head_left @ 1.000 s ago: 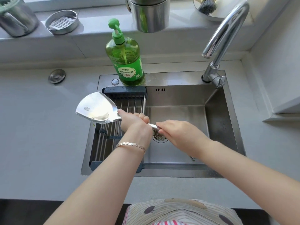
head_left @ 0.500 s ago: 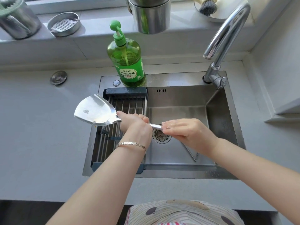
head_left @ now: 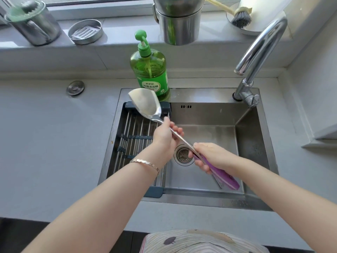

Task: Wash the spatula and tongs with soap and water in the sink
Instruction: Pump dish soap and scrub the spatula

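**Over the sink, a spatula held at two points**

At six o'clock, nearest the camera, both forearms reach in across the worktop (head_left: 45,134) edge. The left hand (head_left: 164,137), with a bracelet (head_left: 145,164) on its wrist, is curled round the bare steel shaft just under the blade (head_left: 145,104). The right hand (head_left: 215,157) is wrapped round the spot where the shaft meets the purple handle (head_left: 224,177). The hands are apart, each clamped on the spatula (head_left: 182,140). It hangs above the sink (head_left: 200,201), slanting from five o'clock, handle low, to eleven o'clock, blade high.

Beside the handle end a thin metal strip (head_left: 218,182) lies on the sink floor. It may be the tongs, but too little shows to tell. The drain (head_left: 183,155) sits beneath the shaft, and a drying rack (head_left: 138,136) fills the nine o'clock side.

Farther back, at eleven o'clock, the soap bottle (head_left: 151,73) stands on the sink's rear rim, with the blade tip just in front of it. The tap (head_left: 259,48) rises at one o'clock, and no stream shows from it.

This looks like hand-rubbing along the shaft, with rinsing not yet done. No suds are visible, so a step could be skipped. Smooth steel, once wet or soapy, would turn slick, and the spatula could then twist loose and drop onto the strip below. If the blade swings farther back, it could tip the bottle.
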Demonstrator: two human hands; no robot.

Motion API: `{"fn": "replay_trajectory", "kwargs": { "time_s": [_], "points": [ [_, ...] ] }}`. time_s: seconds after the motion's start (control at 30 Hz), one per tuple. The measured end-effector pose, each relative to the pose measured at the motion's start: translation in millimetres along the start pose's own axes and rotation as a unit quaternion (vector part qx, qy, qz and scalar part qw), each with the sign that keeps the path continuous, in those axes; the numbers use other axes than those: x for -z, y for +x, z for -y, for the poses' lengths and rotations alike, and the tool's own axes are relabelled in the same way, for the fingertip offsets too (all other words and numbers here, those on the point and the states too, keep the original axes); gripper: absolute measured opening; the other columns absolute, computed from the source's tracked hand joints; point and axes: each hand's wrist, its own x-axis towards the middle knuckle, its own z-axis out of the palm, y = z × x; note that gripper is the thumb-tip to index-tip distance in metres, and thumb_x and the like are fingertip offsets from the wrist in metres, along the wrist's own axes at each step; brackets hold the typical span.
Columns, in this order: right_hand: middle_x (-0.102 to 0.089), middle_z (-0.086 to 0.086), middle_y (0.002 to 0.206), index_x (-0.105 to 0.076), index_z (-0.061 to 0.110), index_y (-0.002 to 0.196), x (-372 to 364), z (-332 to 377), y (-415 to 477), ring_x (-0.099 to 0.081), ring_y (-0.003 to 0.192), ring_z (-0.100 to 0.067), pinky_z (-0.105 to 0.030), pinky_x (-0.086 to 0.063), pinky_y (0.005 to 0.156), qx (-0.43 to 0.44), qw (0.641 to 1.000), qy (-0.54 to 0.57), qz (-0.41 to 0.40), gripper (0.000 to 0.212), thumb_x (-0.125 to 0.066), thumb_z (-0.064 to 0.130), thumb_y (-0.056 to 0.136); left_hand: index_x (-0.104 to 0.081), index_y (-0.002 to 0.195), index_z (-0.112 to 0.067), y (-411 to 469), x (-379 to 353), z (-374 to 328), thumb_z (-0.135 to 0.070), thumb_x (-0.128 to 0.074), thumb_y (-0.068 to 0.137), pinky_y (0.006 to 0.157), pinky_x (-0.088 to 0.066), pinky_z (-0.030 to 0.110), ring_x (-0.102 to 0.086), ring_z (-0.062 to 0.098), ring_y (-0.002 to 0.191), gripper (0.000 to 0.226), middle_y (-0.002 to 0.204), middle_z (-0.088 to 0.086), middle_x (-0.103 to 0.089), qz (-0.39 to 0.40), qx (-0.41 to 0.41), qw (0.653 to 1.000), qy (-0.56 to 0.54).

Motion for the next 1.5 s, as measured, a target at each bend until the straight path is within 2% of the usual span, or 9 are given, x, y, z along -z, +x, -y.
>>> {"fn": "replay_trajectory", "kwargs": {
  "time_s": [0.1, 0.2, 0.3, 0.43, 0.57, 0.67, 0.83, 1.1, 1.5],
  "points": [
    [-0.042, -0.003, 0.054, -0.048, 0.012, 0.078, -6, -6, 15, -0.036, 0.035, -0.01, -0.017, -0.033, 0.038, -0.02, 0.993, 0.102, -0.055, 0.029, -0.027, 0.014, 0.097, -0.054, 0.104, -0.009, -8, 6, 10, -0.021, -0.045, 0.096, 0.096, -0.045, 0.041, -0.057, 0.025, 0.101, 0.017, 0.098, 0.01, -0.055, 0.039, 0.089, 0.956, 0.278],
    [-0.044, -0.008, 0.06, -0.047, 0.01, 0.083, -16, -1, 25, -0.047, 0.035, -0.013, -0.024, -0.041, 0.04, -0.036, 0.963, 0.253, -0.087, 0.024, -0.029, 0.009, 0.099, -0.053, 0.082, -0.014, -18, 12, 25, -0.008, -0.043, 0.088, 0.093, -0.046, 0.043, -0.057, 0.023, 0.082, 0.013, 0.082, 0.005, -0.054, 0.117, 0.145, 0.893, 0.411],
    [-0.045, -0.013, 0.068, -0.041, 0.008, 0.08, -20, 2, 32, -0.054, 0.038, -0.014, -0.026, -0.046, 0.04, -0.015, 0.927, 0.367, -0.079, 0.022, -0.033, 0.008, 0.101, -0.047, 0.083, -0.02, -17, 18, 28, -0.002, -0.045, 0.09, 0.077, -0.054, 0.036, -0.063, 0.018, 0.069, 0.019, 0.081, 0.003, -0.057, 0.153, 0.127, 0.849, 0.49],
    [-0.061, -0.006, 0.066, -0.052, 0.008, 0.079, -20, 5, 43, -0.059, 0.049, -0.009, -0.022, -0.051, 0.057, 0.02, 0.947, 0.309, -0.08, 0.019, -0.045, 0.009, 0.097, -0.048, 0.072, -0.014, 1, 25, 21, -0.009, -0.05, 0.084, 0.05, -0.044, 0.022, -0.057, 0.015, 0.052, 0.014, 0.062, 0.0, -0.054, 0.109, -0.024, 0.738, 0.666],
    [-0.065, -0.006, 0.069, -0.063, 0.001, 0.095, -12, 14, 52, -0.056, 0.06, -0.013, -0.019, -0.047, 0.052, -0.023, 0.97, 0.221, -0.1, 0.015, -0.052, 0.011, 0.094, -0.053, 0.087, -0.018, 14, 31, 5, -0.043, -0.058, 0.083, 0.064, -0.042, 0.028, -0.062, 0.024, 0.08, 0.027, 0.083, 0.002, -0.063, 0.014, -0.156, 0.658, 0.736],
    [-0.054, -0.008, 0.065, -0.058, 0.002, 0.087, 1, 37, 52, -0.049, 0.045, -0.011, -0.014, -0.042, 0.036, -0.068, 0.981, 0.105, -0.151, 0.007, -0.054, 0.006, 0.091, -0.054, 0.101, -0.02, 18, 35, -21, -0.046, -0.058, 0.084, 0.07, -0.042, 0.029, -0.059, 0.021, 0.085, 0.031, 0.094, -0.001, -0.064, 0.02, -0.177, 0.565, 0.806],
    [-0.051, -0.003, 0.061, -0.059, 0.005, 0.079, 23, 131, 63, -0.041, 0.035, -0.004, -0.011, -0.035, 0.036, 0.072, 0.979, 0.077, -0.176, 0.013, -0.055, 0.008, 0.091, -0.062, 0.095, -0.02, 31, 40, -66, -0.036, -0.053, 0.088, 0.066, -0.041, 0.026, -0.056, 0.021, 0.075, 0.02, 0.084, -0.001, -0.061, 0.018, -0.187, 0.452, 0.872],
    [-0.056, -0.008, 0.078, -0.051, 0.0, 0.087, 11, 252, 109, -0.051, 0.038, -0.005, -0.011, -0.047, 0.039, 0.039, 0.987, 0.147, -0.053, 0.041, -0.055, 0.041, 0.091, -0.064, 0.091, -0.019, 50, 40, -111, -0.034, -0.058, 0.088, 0.07, -0.046, 0.031, -0.055, 0.021, 0.073, 0.017, 0.079, 0.0, -0.058, -0.02, -0.195, 0.437, 0.878],
    [-0.054, -0.005, 0.044, -0.053, 0.003, 0.079, 13, 280, 138, -0.047, 0.031, -0.008, -0.01, -0.038, 0.032, -0.009, 0.97, 0.242, -0.02, 0.023, -0.045, 0.015, 0.097, -0.049, 0.078, -0.016, 56, 44, -115, -0.019, -0.045, 0.09, 0.063, -0.037, 0.029, -0.055, 0.024, 0.07, 0.013, 0.08, 0.005, -0.061, -0.014, -0.242, 0.379, 0.893]
  ]
}}
